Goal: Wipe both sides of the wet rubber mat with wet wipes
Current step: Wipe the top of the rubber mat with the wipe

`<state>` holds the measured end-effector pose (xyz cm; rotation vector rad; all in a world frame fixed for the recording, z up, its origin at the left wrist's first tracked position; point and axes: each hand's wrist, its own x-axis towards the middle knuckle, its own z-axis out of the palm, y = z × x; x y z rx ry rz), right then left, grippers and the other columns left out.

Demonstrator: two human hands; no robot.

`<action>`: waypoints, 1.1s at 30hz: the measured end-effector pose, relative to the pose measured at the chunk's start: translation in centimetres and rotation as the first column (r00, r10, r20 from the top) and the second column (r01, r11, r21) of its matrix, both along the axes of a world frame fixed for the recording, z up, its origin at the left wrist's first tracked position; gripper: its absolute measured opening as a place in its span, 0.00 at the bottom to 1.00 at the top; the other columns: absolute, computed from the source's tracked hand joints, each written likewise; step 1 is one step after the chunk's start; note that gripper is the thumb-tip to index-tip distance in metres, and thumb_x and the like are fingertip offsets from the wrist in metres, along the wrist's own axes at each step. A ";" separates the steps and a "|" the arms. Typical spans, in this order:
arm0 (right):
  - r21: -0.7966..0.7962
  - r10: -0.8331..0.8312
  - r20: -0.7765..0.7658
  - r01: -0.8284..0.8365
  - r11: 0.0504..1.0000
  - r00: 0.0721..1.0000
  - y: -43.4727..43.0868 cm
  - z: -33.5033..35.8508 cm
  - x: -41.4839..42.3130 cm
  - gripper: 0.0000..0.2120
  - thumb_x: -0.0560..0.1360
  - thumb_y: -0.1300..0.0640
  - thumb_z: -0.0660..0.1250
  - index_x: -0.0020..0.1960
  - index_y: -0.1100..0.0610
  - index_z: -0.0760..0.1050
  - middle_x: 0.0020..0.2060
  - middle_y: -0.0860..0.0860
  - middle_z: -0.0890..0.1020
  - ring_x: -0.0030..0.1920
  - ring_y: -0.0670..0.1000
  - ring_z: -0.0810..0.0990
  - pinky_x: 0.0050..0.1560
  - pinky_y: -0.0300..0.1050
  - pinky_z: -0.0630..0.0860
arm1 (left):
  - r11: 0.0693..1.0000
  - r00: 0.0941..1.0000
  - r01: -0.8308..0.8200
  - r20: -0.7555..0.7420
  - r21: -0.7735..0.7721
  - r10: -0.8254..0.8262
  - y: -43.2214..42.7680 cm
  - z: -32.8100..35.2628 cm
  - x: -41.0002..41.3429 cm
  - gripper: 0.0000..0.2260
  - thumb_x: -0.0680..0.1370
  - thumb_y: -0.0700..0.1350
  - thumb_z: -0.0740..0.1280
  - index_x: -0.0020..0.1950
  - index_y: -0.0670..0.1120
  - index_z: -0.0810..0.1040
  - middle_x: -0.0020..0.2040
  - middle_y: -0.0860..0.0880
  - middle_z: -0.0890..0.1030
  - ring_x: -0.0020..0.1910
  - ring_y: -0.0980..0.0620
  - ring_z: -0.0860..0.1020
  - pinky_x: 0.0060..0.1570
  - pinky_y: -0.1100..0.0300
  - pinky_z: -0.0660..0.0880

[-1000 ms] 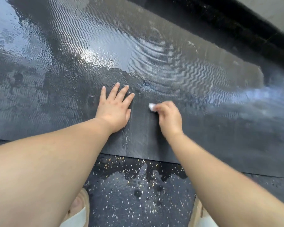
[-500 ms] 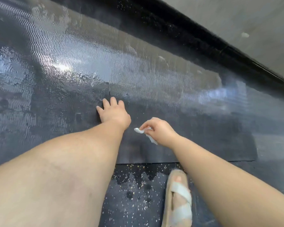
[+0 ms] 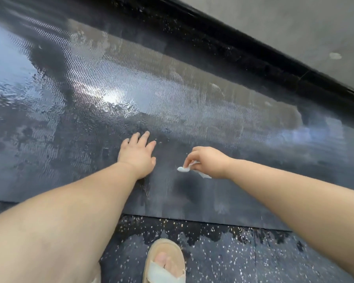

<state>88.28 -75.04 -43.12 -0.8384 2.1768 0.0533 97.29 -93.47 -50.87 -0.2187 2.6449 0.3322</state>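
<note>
Since a second ago the right hand [image 3: 209, 161] has come off its rubbing spot and shifted to the right, and the wipe [image 3: 185, 169], then balled under the fingers, now trails out of them. Thumb and fingertips pinch the crumpled white wipe, with a tail of it showing under the wrist; whether it touches the surface I cannot tell. The left hand [image 3: 138, 155] lies palm down, fingers straight and slightly spread, pressed flat on the rubber mat [image 3: 192, 111], near the right hand but apart from it.

The mat lies flat on the ground, dark and ribbed. It is shiny with water across its far half and duller around the hands. Its near edge runs straight across just below both forearms. Its far edge lies near a black strip [image 3: 253, 64] at the foot of a grey wall [image 3: 294, 27]. Open mat stretches wide to the left and beyond the fingers, and nothing lies on it but the hands.

On the near side of the mat is speckled dark floor [image 3: 233, 252], with a wet patch along the mat's edge. A foot in a beige sandal [image 3: 164, 260] stands there between the arms, clear of the mat.

Counted: two hands, one wipe, one mat, one sandal plainly seen.
</note>
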 end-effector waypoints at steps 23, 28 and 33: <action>-0.648 -0.342 -0.226 0.122 0.752 0.912 1.0 -8.6 2.1 0.11 0.73 0.66 0.68 0.52 0.55 0.83 0.41 0.54 0.76 0.43 0.55 0.72 0.44 0.39 0.65 | 0.999 0.968 0.047 0.249 -0.020 -0.041 -0.5 1.5 1.2 0.28 0.81 0.53 0.54 0.78 0.55 0.45 0.77 0.57 0.37 0.76 0.53 0.41 0.71 0.50 0.56; -0.615 -0.025 -0.130 -0.061 0.786 0.991 5.2 -6.9 10.4 0.18 0.64 0.72 0.68 0.44 0.51 0.83 0.35 0.51 0.76 0.33 0.55 0.75 0.32 0.40 0.75 | 0.996 0.991 0.060 0.122 -0.072 -0.051 -0.3 -0.2 2.1 0.29 0.80 0.57 0.53 0.78 0.55 0.44 0.77 0.55 0.38 0.76 0.51 0.41 0.71 0.51 0.52; -0.665 -0.257 -0.083 0.139 0.734 0.963 1.1 -6.2 4.5 0.16 0.71 0.70 0.67 0.50 0.53 0.83 0.40 0.53 0.76 0.41 0.54 0.76 0.44 0.38 0.69 | 0.996 0.997 0.065 0.047 -0.065 -0.062 -0.7 -1.1 2.8 0.30 0.79 0.58 0.53 0.77 0.56 0.43 0.77 0.56 0.38 0.76 0.52 0.41 0.70 0.51 0.51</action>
